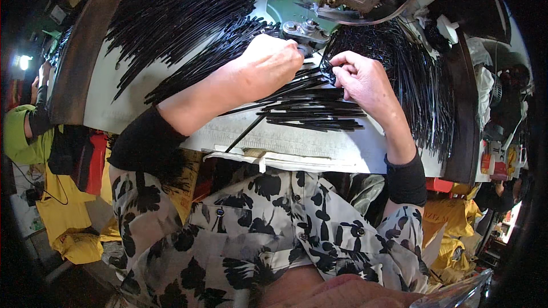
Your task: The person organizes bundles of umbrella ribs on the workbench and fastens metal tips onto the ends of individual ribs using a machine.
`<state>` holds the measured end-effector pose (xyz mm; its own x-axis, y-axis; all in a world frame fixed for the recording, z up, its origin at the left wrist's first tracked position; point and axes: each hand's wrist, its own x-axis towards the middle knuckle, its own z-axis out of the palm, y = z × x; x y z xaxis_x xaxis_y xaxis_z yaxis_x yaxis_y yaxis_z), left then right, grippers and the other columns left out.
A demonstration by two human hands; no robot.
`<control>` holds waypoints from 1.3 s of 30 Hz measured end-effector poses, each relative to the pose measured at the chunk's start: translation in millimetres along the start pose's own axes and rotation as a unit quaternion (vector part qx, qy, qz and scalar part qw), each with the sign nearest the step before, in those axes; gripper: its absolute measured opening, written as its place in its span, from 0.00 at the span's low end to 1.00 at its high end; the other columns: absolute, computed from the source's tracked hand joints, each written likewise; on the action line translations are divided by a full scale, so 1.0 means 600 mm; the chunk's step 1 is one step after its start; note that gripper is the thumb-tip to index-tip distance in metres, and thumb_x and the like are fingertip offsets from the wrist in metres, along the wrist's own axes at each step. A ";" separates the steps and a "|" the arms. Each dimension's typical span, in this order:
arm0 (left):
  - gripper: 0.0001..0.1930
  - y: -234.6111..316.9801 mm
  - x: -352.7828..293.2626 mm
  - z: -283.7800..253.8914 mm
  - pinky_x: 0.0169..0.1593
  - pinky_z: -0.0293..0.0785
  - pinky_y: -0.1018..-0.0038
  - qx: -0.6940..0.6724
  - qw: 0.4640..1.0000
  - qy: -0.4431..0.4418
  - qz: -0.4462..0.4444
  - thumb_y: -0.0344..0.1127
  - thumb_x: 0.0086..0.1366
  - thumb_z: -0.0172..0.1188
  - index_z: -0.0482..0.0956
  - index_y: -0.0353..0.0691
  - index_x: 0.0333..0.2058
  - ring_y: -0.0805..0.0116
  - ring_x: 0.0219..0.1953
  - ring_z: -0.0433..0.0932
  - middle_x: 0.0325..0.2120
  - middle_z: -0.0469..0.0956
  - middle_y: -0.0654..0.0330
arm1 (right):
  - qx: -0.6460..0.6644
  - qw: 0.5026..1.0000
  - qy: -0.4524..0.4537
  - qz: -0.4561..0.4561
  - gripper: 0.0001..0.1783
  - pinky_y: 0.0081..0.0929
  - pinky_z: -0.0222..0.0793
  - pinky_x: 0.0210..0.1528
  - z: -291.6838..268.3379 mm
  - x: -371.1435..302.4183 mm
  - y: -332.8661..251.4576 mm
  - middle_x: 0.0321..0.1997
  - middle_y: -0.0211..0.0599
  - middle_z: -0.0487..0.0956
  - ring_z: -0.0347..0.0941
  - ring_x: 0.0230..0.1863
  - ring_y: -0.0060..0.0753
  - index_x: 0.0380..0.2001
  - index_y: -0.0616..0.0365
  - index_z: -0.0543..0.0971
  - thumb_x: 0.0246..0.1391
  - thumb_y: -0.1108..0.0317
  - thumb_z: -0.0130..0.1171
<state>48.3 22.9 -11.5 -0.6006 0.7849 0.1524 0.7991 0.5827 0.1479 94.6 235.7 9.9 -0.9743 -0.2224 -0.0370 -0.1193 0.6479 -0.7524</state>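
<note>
Black, thin strips (317, 120) lie loose across the pale worktop (371, 157) in the centre, just below my hands. I'd judge the work partway: one large heap (182, 17) fills the upper left, another pile (422, 85) the right, though which strips have been handled I cannot tell. My left hand (274, 57) is clenched, knuckles up, beside the metal fitting (305, 31) at upper centre; whether it grips anything is hidden. My right hand (365, 80) bends inward, thumb and forefinger apparently pinching a dark strand (326, 67).

One left hand (277, 60), one right hand (363, 81), many black strips (177, 17)
</note>
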 end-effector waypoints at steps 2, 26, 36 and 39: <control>0.06 -0.002 -0.011 -0.005 0.31 0.73 0.63 0.003 1.000 0.002 -0.016 0.33 0.54 0.55 0.74 0.36 0.25 0.57 0.26 0.77 0.23 0.75 0.54 | 0.034 0.999 -0.012 0.006 0.10 0.20 0.67 0.21 0.005 0.002 -0.009 0.19 0.37 0.77 0.72 0.16 0.22 0.35 0.67 0.75 0.52 0.72 0.49; 0.14 -0.031 0.010 -0.030 0.35 0.70 0.83 -0.404 0.890 0.041 -0.205 0.38 0.55 0.63 0.80 0.35 0.36 0.82 0.28 0.73 0.23 0.76 0.66 | 0.250 0.966 -0.045 0.038 0.13 0.13 0.59 0.13 0.015 0.025 0.001 0.20 0.37 0.75 0.66 0.11 0.17 0.44 0.65 0.69 0.57 0.70 0.47; 0.15 -0.038 0.022 -0.044 0.22 0.64 0.84 -0.491 0.844 0.060 -0.208 0.39 0.56 0.62 0.79 0.35 0.38 0.82 0.18 0.71 0.21 0.76 0.66 | 0.285 0.958 -0.028 0.028 0.15 0.13 0.60 0.12 0.008 0.039 -0.006 0.22 0.39 0.76 0.67 0.11 0.18 0.45 0.67 0.68 0.58 0.68 0.45; 0.16 -0.041 0.028 -0.042 0.22 0.64 0.83 -0.500 0.836 0.071 -0.215 0.40 0.56 0.63 0.78 0.34 0.39 0.81 0.18 0.71 0.21 0.76 0.65 | 0.296 0.954 -0.025 0.035 0.16 0.13 0.60 0.12 0.005 0.050 -0.002 0.23 0.40 0.75 0.67 0.11 0.19 0.46 0.68 0.68 0.58 0.69 0.45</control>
<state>17.7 16.3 12.0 -0.8805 0.4736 -0.0213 0.1289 0.2824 0.9506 66.1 225.8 7.5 -0.9636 -0.2384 -0.1214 0.0894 0.1409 -0.9860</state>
